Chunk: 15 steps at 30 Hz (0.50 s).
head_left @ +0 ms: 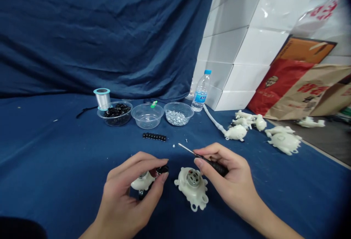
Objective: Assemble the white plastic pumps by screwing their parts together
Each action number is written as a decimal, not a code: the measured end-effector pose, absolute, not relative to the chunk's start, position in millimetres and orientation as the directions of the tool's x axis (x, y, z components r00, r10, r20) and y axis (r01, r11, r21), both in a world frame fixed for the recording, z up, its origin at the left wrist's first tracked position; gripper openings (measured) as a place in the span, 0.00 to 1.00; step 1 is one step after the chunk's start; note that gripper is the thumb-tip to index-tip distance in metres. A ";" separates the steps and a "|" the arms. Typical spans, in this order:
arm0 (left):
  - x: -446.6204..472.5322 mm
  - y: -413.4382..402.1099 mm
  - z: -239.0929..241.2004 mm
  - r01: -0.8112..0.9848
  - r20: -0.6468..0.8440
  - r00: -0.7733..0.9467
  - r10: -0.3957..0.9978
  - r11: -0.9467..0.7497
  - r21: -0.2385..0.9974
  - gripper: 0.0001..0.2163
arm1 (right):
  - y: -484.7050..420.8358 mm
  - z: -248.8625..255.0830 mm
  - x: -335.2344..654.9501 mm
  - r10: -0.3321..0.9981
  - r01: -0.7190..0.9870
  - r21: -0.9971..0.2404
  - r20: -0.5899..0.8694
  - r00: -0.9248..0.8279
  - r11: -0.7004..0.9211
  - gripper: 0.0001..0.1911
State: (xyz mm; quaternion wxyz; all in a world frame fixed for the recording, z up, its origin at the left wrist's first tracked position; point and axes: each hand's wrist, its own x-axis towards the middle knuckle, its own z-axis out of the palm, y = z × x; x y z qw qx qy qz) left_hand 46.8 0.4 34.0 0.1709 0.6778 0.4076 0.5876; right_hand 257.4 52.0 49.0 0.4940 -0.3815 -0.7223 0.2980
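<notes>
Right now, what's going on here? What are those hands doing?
A person is working with bare hands. The left hand pinches a small black piece against a white plastic part. The right hand holds a thin screwdriver with a black handle. Another white plastic part lies between the hands on blue cloth, below a clear bowl of screws.

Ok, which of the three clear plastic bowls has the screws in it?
The rightmost bowl, holding small silver screws. The leftmost bowl holds black pieces, and the middle bowl shows no screws.
</notes>
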 end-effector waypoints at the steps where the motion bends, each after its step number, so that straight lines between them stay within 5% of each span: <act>1: 46.3 0.6 33.9 0.351 0.664 -0.016 0.748 -0.618 0.704 0.13 | 51.8 48.8 257.3 0.846 0.263 -0.806 0.485 -0.221 0.530 0.02; 15: 46.3 1.8 29.3 0.292 0.644 -0.125 0.755 -0.592 0.751 0.10 | 49.3 48.7 258.1 0.838 0.278 -0.791 0.499 -0.221 0.545 0.02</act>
